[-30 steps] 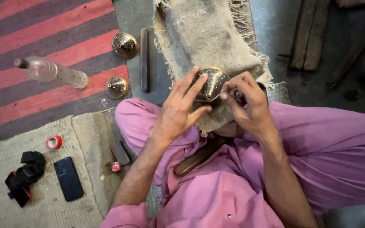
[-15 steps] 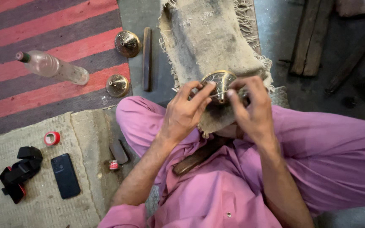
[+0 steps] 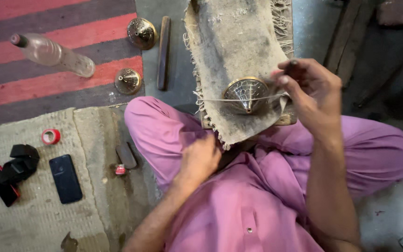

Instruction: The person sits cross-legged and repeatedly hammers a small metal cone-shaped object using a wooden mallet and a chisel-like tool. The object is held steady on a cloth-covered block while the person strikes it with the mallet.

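Ribbed brass cone (image 3: 246, 94) sits on frayed burlap cloth (image 3: 239, 51). Right hand (image 3: 311, 91) beside the cone, fingers pinching a small dark tool (image 3: 293, 63). Left hand (image 3: 200, 158) below the cone, curled against pink trousers (image 3: 164, 130), holding nothing visible.

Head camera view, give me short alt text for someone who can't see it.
A seated person in pink clothes has a brass cone on burlap cloth over the lap; the right hand pinches a small dark tool beside it, the left hand rests on the thigh. Two more brass cones, a bottle and a phone lie to the left.
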